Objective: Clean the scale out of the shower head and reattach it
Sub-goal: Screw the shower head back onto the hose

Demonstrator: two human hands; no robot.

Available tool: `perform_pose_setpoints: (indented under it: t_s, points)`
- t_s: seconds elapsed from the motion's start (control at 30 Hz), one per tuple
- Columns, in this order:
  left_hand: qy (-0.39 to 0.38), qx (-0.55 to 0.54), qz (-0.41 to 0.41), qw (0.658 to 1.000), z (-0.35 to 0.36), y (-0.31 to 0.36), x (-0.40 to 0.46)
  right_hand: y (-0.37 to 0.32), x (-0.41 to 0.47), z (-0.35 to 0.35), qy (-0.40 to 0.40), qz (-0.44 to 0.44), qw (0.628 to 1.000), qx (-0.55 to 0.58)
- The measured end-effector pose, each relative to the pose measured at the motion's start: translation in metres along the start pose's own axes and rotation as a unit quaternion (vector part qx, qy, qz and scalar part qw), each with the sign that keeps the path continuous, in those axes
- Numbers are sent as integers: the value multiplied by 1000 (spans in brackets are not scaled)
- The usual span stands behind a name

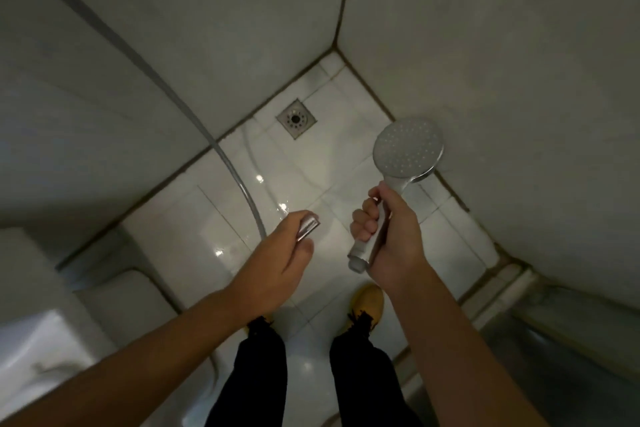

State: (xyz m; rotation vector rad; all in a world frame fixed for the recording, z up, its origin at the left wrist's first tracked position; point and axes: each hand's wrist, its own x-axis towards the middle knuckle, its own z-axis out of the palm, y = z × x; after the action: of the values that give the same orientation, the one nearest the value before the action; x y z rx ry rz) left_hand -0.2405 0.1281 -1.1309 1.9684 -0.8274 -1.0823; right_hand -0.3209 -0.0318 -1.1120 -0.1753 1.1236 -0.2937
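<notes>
Both hands are busy over the wet tiled floor (214, 218): right hand (391, 239) wrapped tight around the detached shower head (408, 149) handle, left hand (280, 250) closed on the hose (239, 184) end's metal nut (307, 227).

A clear gap separates the hose end (307, 225) from the shower head (408, 147), open floor (311, 163) beneath. Tiled walls (485, 62) meet close behind at the corner; the hose (239, 184) hangs along the left.
</notes>
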Motion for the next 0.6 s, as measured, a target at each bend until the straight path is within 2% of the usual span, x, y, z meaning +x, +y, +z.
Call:
perform_pose_setpoints:
  t_s: [0.23,0.4,0.6]
  points:
    - [105,-56,38,992,-63,165,-76,-64,-158,94,-60,-22,995,73]
    - [131,-65,88,985,-101,267,-134,-95,-252,144,-106,-32,983,148]
    - [166,-121,101,973,-123,361,-188,-116,-335,184,-153,-54,970,180]
